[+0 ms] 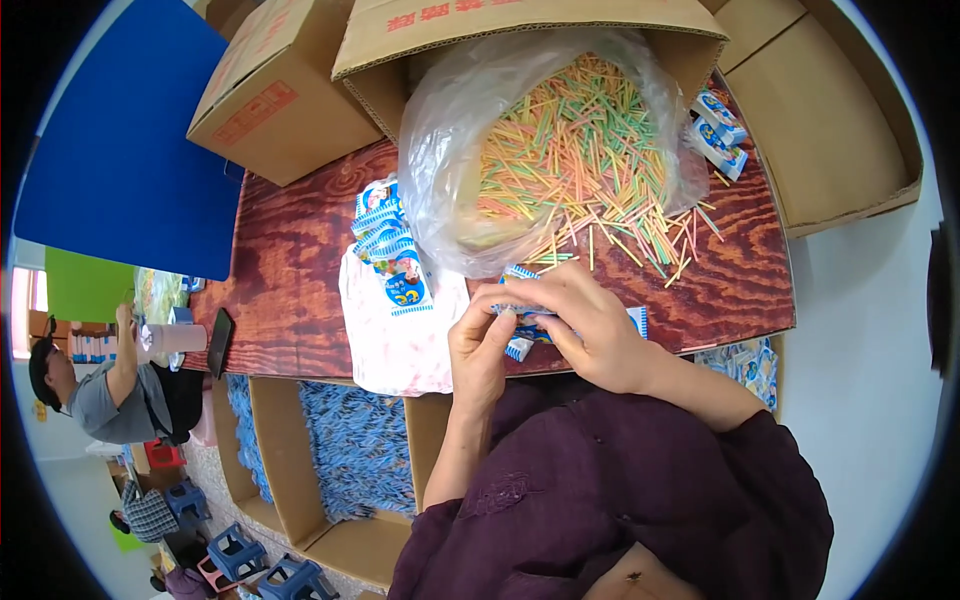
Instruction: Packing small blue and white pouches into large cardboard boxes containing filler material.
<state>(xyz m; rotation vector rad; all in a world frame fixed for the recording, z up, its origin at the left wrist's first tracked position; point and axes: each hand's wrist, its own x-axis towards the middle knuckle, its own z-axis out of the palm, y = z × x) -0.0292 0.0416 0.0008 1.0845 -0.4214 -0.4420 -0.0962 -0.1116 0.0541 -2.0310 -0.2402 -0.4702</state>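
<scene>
Both hands meet at the table's near edge, over a small blue-and-white packet (520,309). My left hand (478,352) is closed, thumb and fingers pinching the packet's left end. From the other side my right hand (602,338) curls over it with bent fingers, which hide much of it. More blue-and-white packets (638,320) lie under and beside the hands. Just beyond, thin pastel sticks (580,150) in pink, yellow and green spill out of a clear plastic bag (440,140). Left of my hands, several packets (403,280) overlap on a white cloth (385,345).
An open carton (530,28) holds the bag; a closed carton (265,95) stands to its left. Packets (722,140) lie far right. Below the table are boxes of blue packets (355,445). A phone (220,342) rests at left, near another person (110,395).
</scene>
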